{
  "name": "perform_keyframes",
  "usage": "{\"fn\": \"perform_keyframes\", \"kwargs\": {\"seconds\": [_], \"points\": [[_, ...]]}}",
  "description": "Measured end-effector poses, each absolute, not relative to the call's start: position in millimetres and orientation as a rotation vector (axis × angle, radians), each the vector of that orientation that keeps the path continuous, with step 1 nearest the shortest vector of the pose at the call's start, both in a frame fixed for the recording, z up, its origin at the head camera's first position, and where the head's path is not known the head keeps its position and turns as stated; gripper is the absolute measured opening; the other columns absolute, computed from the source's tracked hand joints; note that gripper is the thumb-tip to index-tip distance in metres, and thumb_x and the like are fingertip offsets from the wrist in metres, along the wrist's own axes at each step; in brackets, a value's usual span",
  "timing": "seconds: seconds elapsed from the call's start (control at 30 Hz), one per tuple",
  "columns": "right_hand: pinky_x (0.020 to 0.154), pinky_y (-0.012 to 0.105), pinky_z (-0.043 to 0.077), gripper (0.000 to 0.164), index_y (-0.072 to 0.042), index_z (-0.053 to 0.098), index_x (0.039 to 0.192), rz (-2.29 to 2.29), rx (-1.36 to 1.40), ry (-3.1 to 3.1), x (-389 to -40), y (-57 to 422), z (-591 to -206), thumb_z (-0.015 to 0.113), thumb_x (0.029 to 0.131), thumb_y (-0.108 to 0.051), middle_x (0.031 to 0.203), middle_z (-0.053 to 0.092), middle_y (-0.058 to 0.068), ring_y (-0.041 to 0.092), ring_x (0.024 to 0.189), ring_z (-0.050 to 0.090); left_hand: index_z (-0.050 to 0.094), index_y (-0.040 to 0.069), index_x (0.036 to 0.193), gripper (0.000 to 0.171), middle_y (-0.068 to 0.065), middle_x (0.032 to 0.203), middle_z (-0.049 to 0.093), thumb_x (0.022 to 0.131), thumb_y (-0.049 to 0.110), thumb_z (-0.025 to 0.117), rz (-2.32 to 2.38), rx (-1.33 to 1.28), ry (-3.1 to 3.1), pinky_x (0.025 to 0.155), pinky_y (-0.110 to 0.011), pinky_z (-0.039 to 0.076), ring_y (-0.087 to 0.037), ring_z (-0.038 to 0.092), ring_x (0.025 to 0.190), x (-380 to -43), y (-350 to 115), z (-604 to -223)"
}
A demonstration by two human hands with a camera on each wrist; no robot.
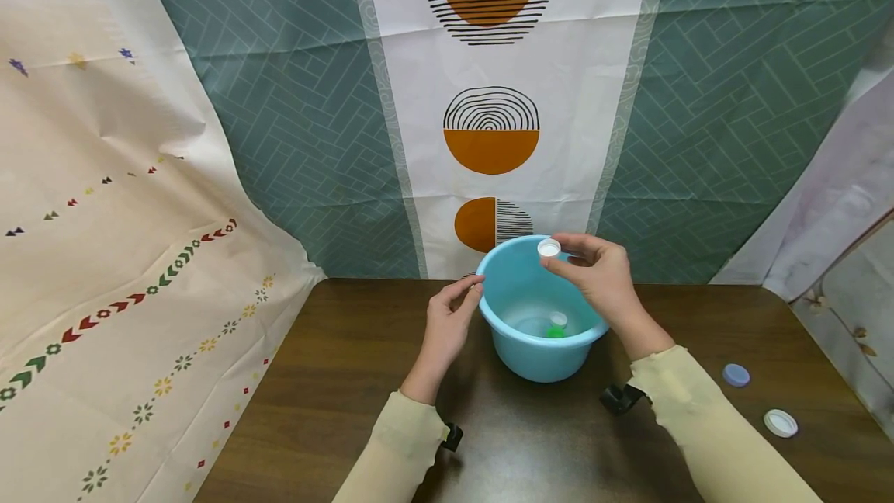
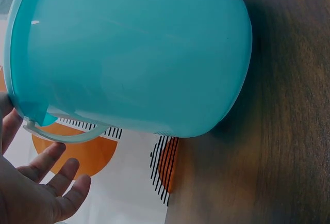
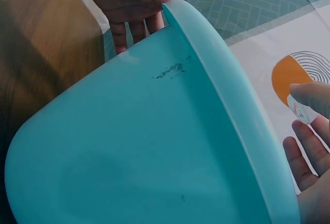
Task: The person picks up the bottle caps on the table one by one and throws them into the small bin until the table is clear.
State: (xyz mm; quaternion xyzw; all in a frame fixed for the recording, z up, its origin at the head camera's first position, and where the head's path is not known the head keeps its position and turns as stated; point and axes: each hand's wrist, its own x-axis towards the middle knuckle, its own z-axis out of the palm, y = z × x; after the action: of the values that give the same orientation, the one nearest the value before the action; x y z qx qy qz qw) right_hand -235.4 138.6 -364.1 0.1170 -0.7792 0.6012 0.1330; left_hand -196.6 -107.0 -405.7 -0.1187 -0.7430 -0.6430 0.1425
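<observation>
A light blue bucket [image 1: 541, 355] stands on the table, its inside partly visible from above. At its left rim is my left hand [image 1: 450, 320], thumb and forefinger pinching the edge. In the left wrist view the other fingers of that left hand [image 2: 49, 188] spread near the bucket's pale handle [image 2: 67, 137]. Over the bucket's far right side, my right hand [image 1: 604, 274] pinches a white bottle cap [image 1: 549, 248] between thumb and fingers. Down inside the bucket lie a white cap [image 1: 558, 319] and a bright green object [image 1: 555, 331], probably another cap.
On the right of the brown wooden table [image 1: 321, 402] lie a blue cap [image 1: 736, 375] and a white cap [image 1: 780, 423]. Behind the bucket hangs a patterned cloth [image 1: 279, 138]. A cream cloth [image 1: 105, 254] covers the left side.
</observation>
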Motion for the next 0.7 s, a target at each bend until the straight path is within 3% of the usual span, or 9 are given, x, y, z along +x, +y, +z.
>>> {"fn": "perform_keyframes", "kwargs": {"seconds": [0.3,0.53,0.7], "points": [[0.097,0.039,0.047,0.051,-0.009,0.069,0.122,1.763,0.319,-2.214,-237.5,139.3,-365.8,0.083,0.079,-0.033,0.121,0.067,0.006,0.022,0.116,0.058,0.069,0.0,0.119,0.027,-0.015,0.125,0.063,0.097,0.014,0.063,-1.849,-0.349,-2.142,0.095,-0.046,0.046,-0.025,0.055,0.117,-197.4,-106.7,-405.9],[0.086,0.024,0.051,0.054,-0.009,0.067,0.125,1.768,0.262,-2.207,-237.6,145.3,-364.4,0.082,0.08,-0.036,0.125,0.065,0.008,0.021,0.112,0.06,0.07,0.001,0.118,0.026,-0.013,0.124,0.064,0.097,0.014,0.064,-1.848,-0.337,-2.132,0.094,-0.045,0.047,-0.025,0.056,0.116,-197.8,-106.2,-407.2],[0.082,0.021,0.052,0.054,-0.01,0.068,0.123,1.787,0.251,-2.203,-235.3,152.9,-362.6,0.081,0.08,-0.038,0.122,0.066,0.007,0.027,0.112,0.061,0.07,0.002,0.118,0.026,-0.013,0.123,0.064,0.097,0.015,0.064,-1.855,-0.337,-2.128,0.094,-0.044,0.047,-0.024,0.056,0.116,-198.1,-106.6,-407.1]]}}
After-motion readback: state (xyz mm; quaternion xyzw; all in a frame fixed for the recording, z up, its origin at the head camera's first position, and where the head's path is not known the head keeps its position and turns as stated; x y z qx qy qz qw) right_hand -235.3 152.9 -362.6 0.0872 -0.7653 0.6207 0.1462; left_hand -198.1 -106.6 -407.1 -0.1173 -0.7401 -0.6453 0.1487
